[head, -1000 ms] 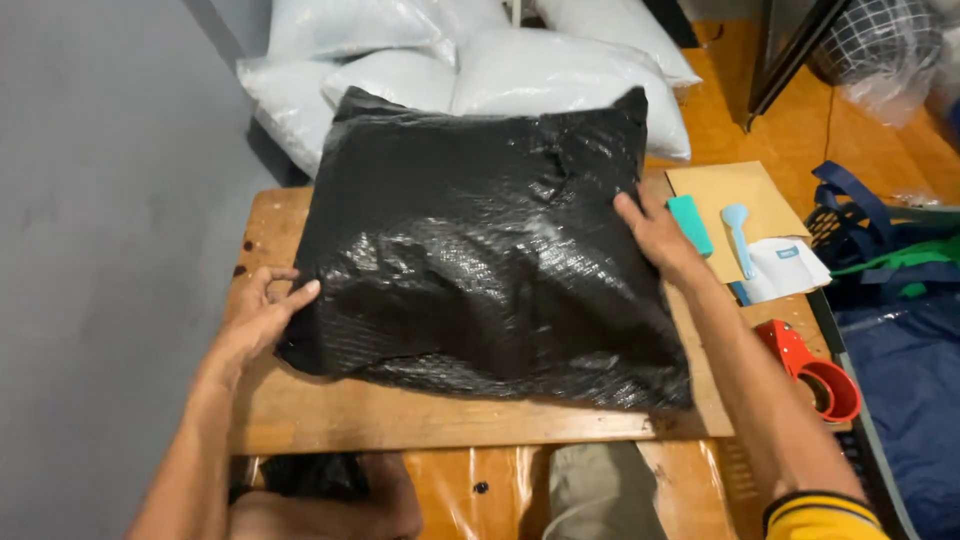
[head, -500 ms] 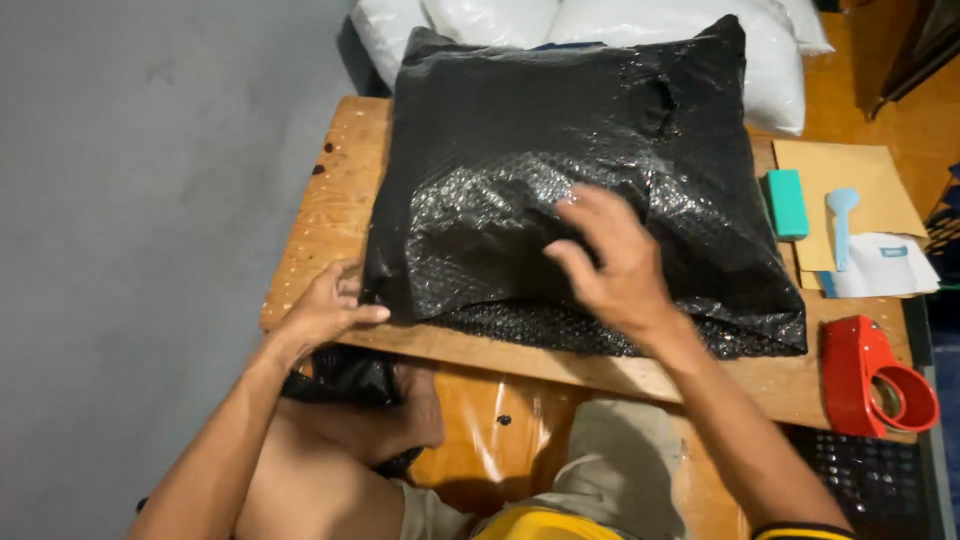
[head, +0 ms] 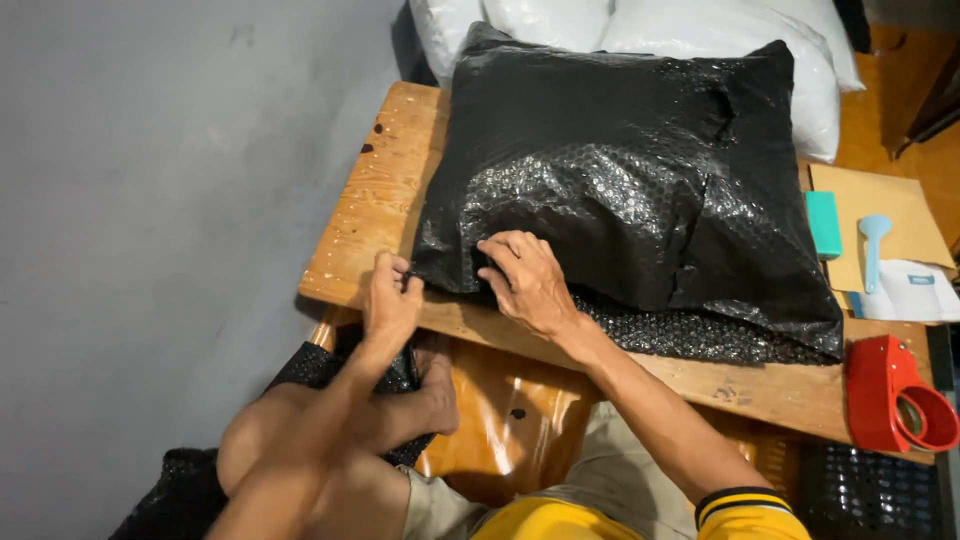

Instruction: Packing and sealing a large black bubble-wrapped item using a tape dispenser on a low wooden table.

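Black bubble-wrap parcel (head: 640, 170) lies across the wooden bench (head: 375, 215), largely enclosed, while the left hand (head: 392, 298) pinches its near-left corner and the right hand (head: 525, 280) presses flat beside it, loose wrap along the near edge apparently not yet secured.

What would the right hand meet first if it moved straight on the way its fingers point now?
The right hand points up and left over the black bubble-wrap parcel. It already touches it, so it would likely just slide along its bulging top; depth is unclear.
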